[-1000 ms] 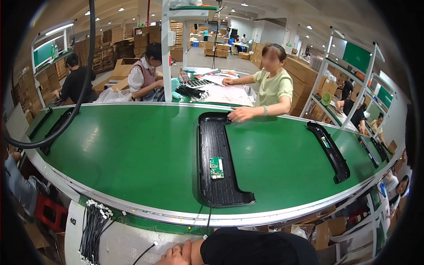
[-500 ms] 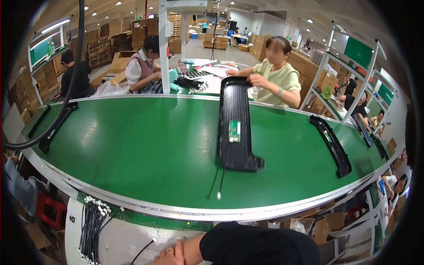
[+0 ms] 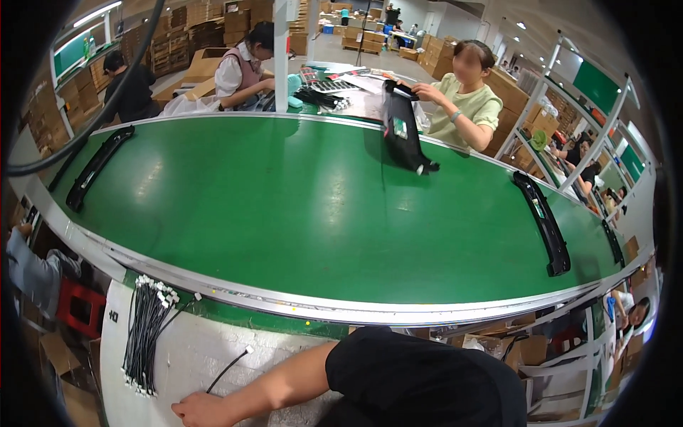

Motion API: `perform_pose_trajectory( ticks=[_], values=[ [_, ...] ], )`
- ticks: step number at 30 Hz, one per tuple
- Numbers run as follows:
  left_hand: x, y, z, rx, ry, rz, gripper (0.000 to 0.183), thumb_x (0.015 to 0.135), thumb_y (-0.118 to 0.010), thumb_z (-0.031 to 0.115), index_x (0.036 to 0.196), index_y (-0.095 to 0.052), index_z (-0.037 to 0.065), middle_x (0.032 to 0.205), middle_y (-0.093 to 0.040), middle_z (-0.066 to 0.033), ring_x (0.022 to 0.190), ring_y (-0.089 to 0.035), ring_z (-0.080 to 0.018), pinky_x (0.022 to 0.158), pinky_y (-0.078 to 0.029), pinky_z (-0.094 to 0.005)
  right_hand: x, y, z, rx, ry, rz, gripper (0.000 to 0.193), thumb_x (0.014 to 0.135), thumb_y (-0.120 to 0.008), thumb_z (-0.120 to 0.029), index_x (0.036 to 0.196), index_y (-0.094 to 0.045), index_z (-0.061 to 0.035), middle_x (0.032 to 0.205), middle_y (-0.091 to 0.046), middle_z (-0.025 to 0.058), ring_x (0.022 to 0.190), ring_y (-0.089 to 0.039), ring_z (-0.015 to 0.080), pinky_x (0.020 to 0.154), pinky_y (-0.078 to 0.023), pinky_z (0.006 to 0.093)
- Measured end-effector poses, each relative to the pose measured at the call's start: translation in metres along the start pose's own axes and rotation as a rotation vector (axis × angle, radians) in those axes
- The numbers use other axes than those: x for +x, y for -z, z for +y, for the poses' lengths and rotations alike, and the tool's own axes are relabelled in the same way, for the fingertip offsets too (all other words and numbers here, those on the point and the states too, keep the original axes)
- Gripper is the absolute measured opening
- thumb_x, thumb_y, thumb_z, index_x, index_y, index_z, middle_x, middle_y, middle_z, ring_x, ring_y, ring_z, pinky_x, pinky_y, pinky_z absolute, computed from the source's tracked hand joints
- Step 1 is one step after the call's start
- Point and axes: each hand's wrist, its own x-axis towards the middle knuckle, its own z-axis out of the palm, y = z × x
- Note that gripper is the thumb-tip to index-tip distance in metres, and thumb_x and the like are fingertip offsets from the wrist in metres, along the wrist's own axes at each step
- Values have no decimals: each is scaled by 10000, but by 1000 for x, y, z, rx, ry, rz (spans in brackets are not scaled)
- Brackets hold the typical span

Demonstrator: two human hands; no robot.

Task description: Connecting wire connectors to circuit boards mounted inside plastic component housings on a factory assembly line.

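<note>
Left hand (image 3: 201, 410) is resting flat on the white foam-like bench top (image 3: 192, 352), fingers spread, touching the near end of 1 loose thin black cable with a white plug (image 3: 229, 366); it is gripping nothing. Right hand is lying out of view (hidden under the black sleeve). A bundle of black cables with white plugs (image 3: 147, 331) is lying just left, below the green conveyor belt (image 3: 299, 206).
</note>
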Motion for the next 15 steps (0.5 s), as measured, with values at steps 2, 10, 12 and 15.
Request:
perform_pose_trajectory(
  ticks=[2, 10, 12, 15],
  values=[
    [-10, -5, 2, -200, -143, 25, 206, 794, -610, 189, 795, -627, -16, 730, -602, -169, 615, -586, -300, 515, -482, -401, 0, 0, 2, 139, 68, 55, 53, 643, -599, -98, 648, -627, -53, 837, -540, 114, 753, -570, 298, 656, -477, 403],
    [-14, -41, 12, -570, -324, -129, 168, 807, -593, 180, 824, -637, 19, 765, -617, -134, 690, -605, -297, 570, -490, -354, -2, 25, -3, 119, 34, -57, 60, 716, -559, -98, 697, -591, -52, 895, -511, 93, 809, -551, 273, 647, -476, 398],
    [-25, -47, 11, -615, -351, -138, 164, 809, -591, 179, 827, -638, 23, 769, -618, -129, 699, -607, -296, 577, -491, -348, -3, 26, -3, 122, 64, -44, 56, 714, -553, -88, 699, -593, -53, 891, -517, 85, 791, -557, 270, 634, -478, 395],
    [-39, -49, 4, -420, -457, -287, 185, 819, -579, 235, 734, -622, 76, 682, -606, -66, 588, -601, -246, 472, -461, -339, -1, 27, -3, 87, 102, -8, 57, 715, -552, -89, 701, -596, -55, 875, -522, 77, 763, -563, 268, 622, -478, 390]
  ],
)
